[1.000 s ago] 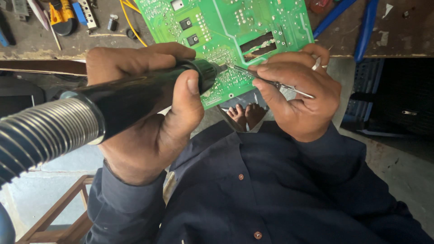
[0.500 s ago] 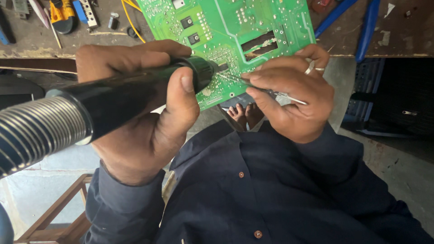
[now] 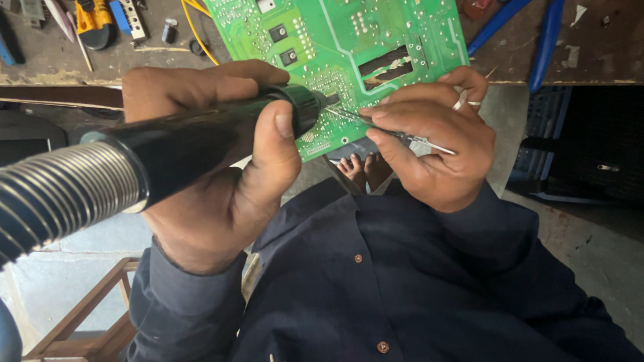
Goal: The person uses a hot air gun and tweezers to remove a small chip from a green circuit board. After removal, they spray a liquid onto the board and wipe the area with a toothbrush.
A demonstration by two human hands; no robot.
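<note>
Our left hand [image 3: 221, 181] grips a smooth black hot-air wand [image 3: 201, 144]; our right hand [image 3: 433, 144] fingers pinch thin steel tweezers [image 3: 396, 134] over a glossy green circuit board [image 3: 349, 47].

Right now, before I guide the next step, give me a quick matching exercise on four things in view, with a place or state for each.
Things:
1. left hand
2. right hand
3. circuit board
4. blue-handled tool

Places or states:
A. lying on the bench at the upper right
B. wrapped around the black hot-air handpiece
C. pinching thin metal tweezers
D. green, hanging over the workbench edge

Pairs: 1-B, 2-C, 3-D, 4-A
</note>
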